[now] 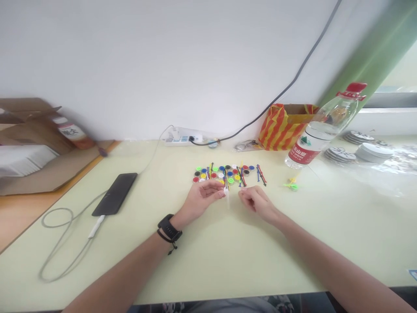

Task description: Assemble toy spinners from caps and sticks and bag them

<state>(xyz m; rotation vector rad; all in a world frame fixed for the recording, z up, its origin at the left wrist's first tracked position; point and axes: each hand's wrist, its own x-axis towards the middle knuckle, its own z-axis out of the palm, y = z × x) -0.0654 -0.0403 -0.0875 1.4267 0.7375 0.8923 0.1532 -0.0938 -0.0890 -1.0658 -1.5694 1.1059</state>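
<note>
- Pinching white piece (226, 191): left hand (199, 201); slack fingertips could drop it.
- Right hand (259, 206), 3 o'clock: curled closed, contents unclear.
- Discs (231, 174), 12 o'clock: knuckle bump could scatter them.

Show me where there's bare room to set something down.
Bare tabletop lies between the phone and the left hand, and between the forearms. It's crowded at the coloured discs and the white stacks beside the bottle.
</note>
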